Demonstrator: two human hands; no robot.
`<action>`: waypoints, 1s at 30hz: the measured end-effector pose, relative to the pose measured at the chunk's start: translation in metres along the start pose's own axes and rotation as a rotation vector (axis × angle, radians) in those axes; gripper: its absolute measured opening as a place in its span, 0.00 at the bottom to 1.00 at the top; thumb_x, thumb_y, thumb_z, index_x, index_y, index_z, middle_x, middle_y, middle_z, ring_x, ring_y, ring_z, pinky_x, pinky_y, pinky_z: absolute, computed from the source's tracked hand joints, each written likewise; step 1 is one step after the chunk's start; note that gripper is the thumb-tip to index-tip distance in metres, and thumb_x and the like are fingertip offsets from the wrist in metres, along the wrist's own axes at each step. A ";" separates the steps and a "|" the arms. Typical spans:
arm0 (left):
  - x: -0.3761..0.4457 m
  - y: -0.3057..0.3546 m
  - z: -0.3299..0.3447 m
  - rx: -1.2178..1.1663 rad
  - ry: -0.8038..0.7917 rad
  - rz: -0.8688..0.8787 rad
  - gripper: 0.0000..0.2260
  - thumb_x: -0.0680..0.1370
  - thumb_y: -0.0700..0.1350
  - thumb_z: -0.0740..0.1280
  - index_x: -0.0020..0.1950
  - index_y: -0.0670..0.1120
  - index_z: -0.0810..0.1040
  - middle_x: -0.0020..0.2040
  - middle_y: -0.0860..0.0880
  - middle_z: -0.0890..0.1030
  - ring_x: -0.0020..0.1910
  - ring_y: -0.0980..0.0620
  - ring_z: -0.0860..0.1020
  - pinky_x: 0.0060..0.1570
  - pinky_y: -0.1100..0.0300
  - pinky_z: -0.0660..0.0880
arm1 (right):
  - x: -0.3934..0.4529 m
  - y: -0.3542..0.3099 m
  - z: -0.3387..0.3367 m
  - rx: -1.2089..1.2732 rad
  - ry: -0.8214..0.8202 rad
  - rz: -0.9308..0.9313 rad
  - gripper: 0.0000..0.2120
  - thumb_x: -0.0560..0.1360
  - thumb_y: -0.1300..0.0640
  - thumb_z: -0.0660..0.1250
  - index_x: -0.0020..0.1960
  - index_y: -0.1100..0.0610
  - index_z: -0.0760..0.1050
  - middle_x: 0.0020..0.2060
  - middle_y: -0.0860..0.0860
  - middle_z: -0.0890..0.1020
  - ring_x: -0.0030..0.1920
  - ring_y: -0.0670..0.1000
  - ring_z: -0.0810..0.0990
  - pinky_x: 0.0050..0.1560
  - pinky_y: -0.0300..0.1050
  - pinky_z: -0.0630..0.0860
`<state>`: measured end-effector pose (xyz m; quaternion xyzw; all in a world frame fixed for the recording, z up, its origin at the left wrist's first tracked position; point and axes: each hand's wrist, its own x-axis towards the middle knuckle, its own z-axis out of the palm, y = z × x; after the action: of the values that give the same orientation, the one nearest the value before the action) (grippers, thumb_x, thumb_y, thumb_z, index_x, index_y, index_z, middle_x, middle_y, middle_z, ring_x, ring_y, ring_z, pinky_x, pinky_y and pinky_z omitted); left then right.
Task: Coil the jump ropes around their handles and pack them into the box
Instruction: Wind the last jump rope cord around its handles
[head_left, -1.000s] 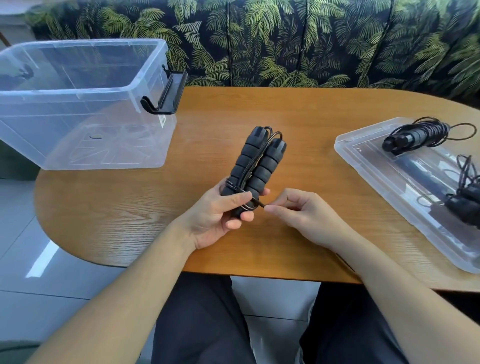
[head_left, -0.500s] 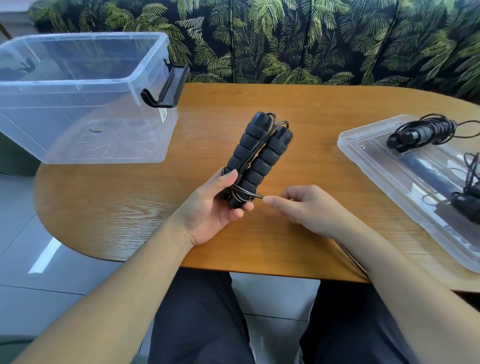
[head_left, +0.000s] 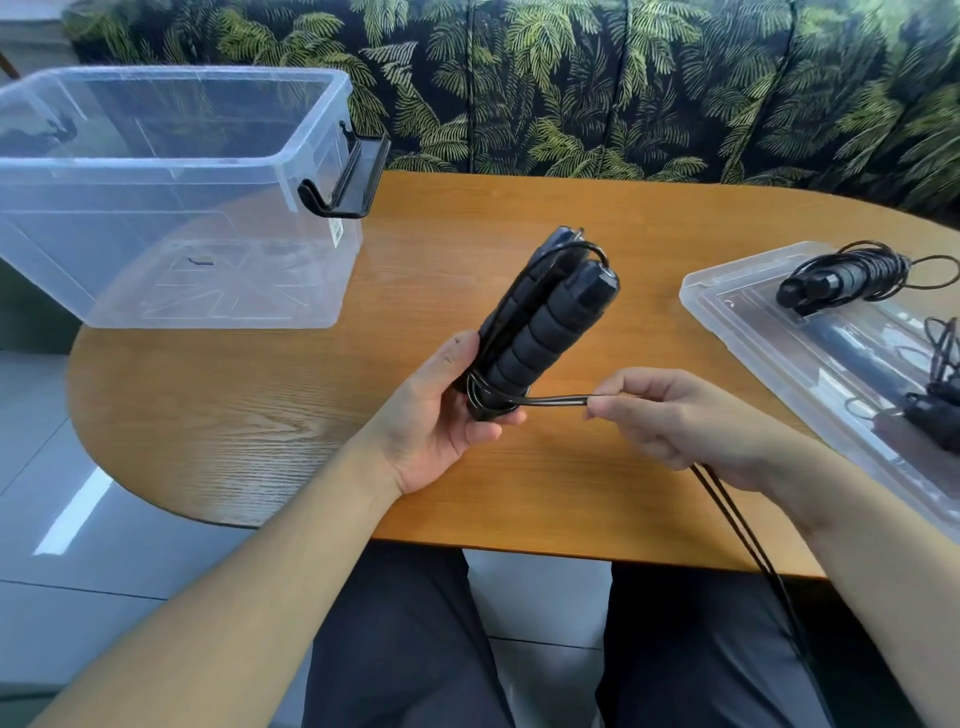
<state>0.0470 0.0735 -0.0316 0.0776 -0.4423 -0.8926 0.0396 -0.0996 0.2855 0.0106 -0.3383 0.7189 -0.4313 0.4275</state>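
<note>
Nearest the camera, the person's dark trousers (head_left: 415, 649) sit under the near edge of the wooden table (head_left: 291, 405), and two strands of black rope (head_left: 737, 535) hang down past that edge on its right side. Above the table's near middle, the left hand (head_left: 436, 421) is curled round the lower ends of a pair of black foam handles (head_left: 540, 332), holding them side by side and tilted, tops leaning away and to the right. A few turns of rope are wound round the base of the handles, touching the left palm, and more rope loops over their tops. From those turns a doubled length runs level to the right hand (head_left: 680, 421), which pinches it between thumb and fingertips just beside the handles; the strands then pass under the hand and drop off the table.

On the table's right side lies a clear lid (head_left: 753, 332), flat, reaching past the frame. At its far end rests a coiled jump rope (head_left: 852, 278), rope wrapped round its handles with loose loops spilling right. Another black jump rope (head_left: 935, 400) lies nearer on the lid, cut by the frame edge.

At the table's far left corner stands the clear box (head_left: 171, 197), open-topped, with a black latch (head_left: 345, 182) hanging on its right end. Behind the table runs a palm-leaf printed backrest (head_left: 623, 78)
</note>
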 end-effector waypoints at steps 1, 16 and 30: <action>0.001 0.000 0.000 0.012 -0.016 0.007 0.25 0.80 0.55 0.64 0.70 0.40 0.72 0.47 0.42 0.83 0.36 0.48 0.83 0.26 0.65 0.78 | 0.001 -0.001 0.001 -0.044 0.035 0.033 0.15 0.71 0.41 0.70 0.42 0.54 0.80 0.27 0.49 0.66 0.27 0.48 0.61 0.24 0.37 0.59; 0.008 0.004 -0.014 0.011 -0.365 -0.185 0.19 0.81 0.56 0.64 0.59 0.41 0.79 0.42 0.44 0.80 0.24 0.57 0.73 0.19 0.68 0.62 | 0.005 -0.021 -0.014 -0.109 -0.067 0.133 0.14 0.65 0.43 0.77 0.42 0.52 0.83 0.29 0.48 0.65 0.28 0.47 0.59 0.28 0.39 0.55; 0.014 0.013 0.007 0.495 -0.293 -0.265 0.12 0.81 0.49 0.66 0.60 0.44 0.77 0.38 0.44 0.81 0.23 0.54 0.75 0.18 0.67 0.70 | 0.032 -0.052 -0.026 -0.333 0.075 0.145 0.12 0.68 0.46 0.79 0.43 0.55 0.85 0.26 0.46 0.65 0.28 0.48 0.60 0.28 0.40 0.58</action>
<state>0.0316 0.0689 -0.0184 0.0123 -0.6329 -0.7571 -0.1615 -0.1300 0.2460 0.0543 -0.3352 0.8183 -0.2866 0.3686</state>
